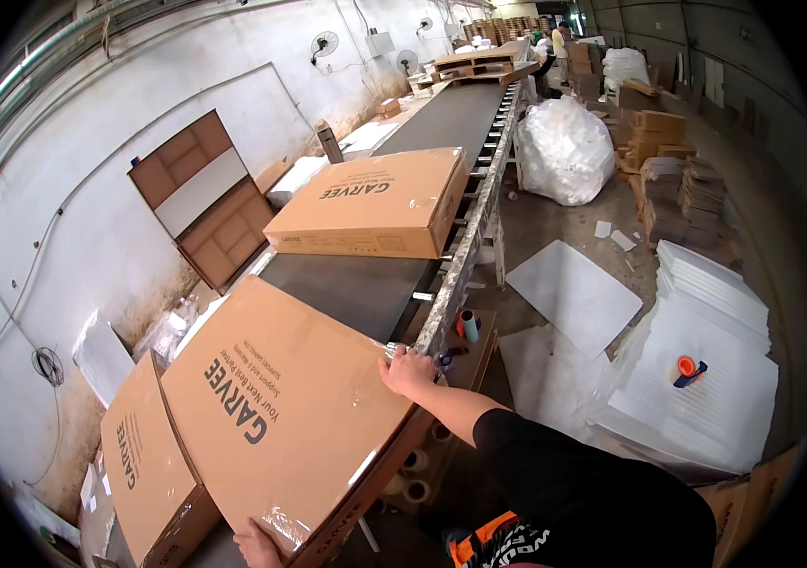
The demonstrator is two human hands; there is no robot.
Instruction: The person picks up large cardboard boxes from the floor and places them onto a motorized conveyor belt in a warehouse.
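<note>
The person holds a large flat brown cardboard carton point(280, 407) by two of its edges on the long grey conveyor worktop point(356, 284). The right hand point(410, 371) rests on the far right corner, fingers curled over the edge in a closed grip; the left hand point(257, 546) clasps the near corner from below, only partly in view, so how tightly it closes cannot be told. Clear glossy tape shows on the carton just by each grip, which suggests that the sealing is already done. Judging from this, the carton seems packed and closed and is now being set or slid into line. Beyond the right grip, well apart, lies a second sealed brown carton point(370, 204); just beside the left grip stands a third brown carton point(143, 464). White foam sheets point(706, 379) are stacked on the floor off to the right.
</note>
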